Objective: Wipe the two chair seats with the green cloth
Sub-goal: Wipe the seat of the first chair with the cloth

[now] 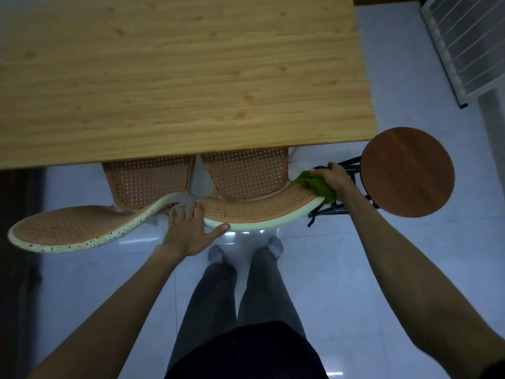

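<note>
Pale tiled floor (341,269), dim light; wooden bench (177,77) up top w/ both chairs tucked beneath it. Right hand (332,180) has its fingers (322,173) curled round the bunched green cloth (317,186), pressed on the right end of the right chair's backrest (259,212). Right seat (246,173) lies just beyond and left of that hand, toward the bench, so it's the nearer hand. Left hand (188,228) is spread flat, holding nothing, on the backrest where both chairs meet; left seat (147,179) sits beyond it. Round stool (407,172) at right.
</note>
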